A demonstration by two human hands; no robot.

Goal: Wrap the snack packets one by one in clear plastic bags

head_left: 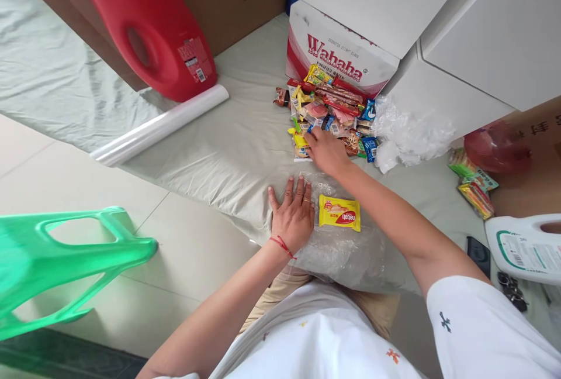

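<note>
My left hand (293,215) lies flat with fingers spread, pressing clear plastic film (346,256) on the cloth-covered surface. Just right of it, a yellow Nabati wafer packet (339,213) rests on the film. Farther forward, my right hand (328,152) reaches to the near left part of a pile of wrapped snacks (326,107). Its fingers are bent in a pinch at a small yellow snack packet (298,138); how far they close round it is partly hidden. Red, blue and brown wrappers fill the pile.
Behind the pile stands a Wahaha carton (342,51), with crumpled clear plastic (407,133) beside it. To the left are a film roll (166,124) and a red jug (153,34). A green stool (74,256) stands on the floor. A white jug (526,247) is at right.
</note>
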